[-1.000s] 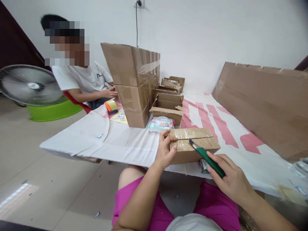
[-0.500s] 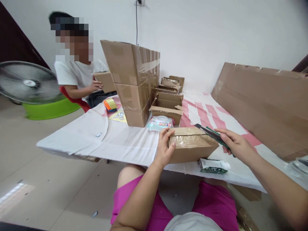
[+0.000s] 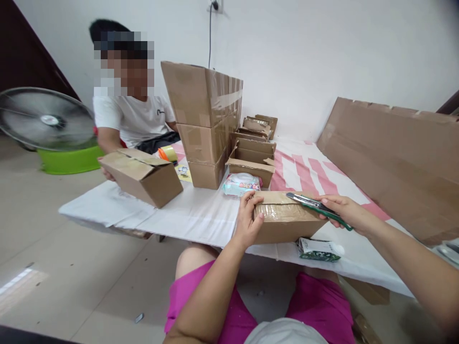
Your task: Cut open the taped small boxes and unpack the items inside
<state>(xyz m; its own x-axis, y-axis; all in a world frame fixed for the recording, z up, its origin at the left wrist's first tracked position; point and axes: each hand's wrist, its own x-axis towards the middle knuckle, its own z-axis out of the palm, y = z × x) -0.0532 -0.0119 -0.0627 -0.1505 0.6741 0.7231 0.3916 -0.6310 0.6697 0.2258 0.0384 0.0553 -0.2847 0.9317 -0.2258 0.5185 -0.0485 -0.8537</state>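
A taped cardboard box [image 3: 287,228] lies at the table's front edge. My left hand [image 3: 249,217] grips its left end, with fingers over the top and the thumb on the near side. In my right hand [image 3: 340,213] is a green utility knife [image 3: 315,205], its blade pointing left over the box's top. Whether the blade touches the cardboard I cannot tell. Just behind the box rests a pack of wet wipes [image 3: 242,185]. A green and white drink carton [image 3: 319,249] lies on its side by the box's right front corner.
Stacked closed boxes [image 3: 195,143] stand left of several open boxes [image 3: 251,155]. A co-worker [image 3: 132,119] across the table holds another box [image 3: 143,177]. A large cardboard sheet [image 3: 390,167] leans at the right. Beyond the table's left end is a fan [image 3: 50,120].
The knife has come down and left, nearer the box's top. My left hand keeps its hold. The co-worker has brought a box forward over the table's left part. The view has shifted slightly.
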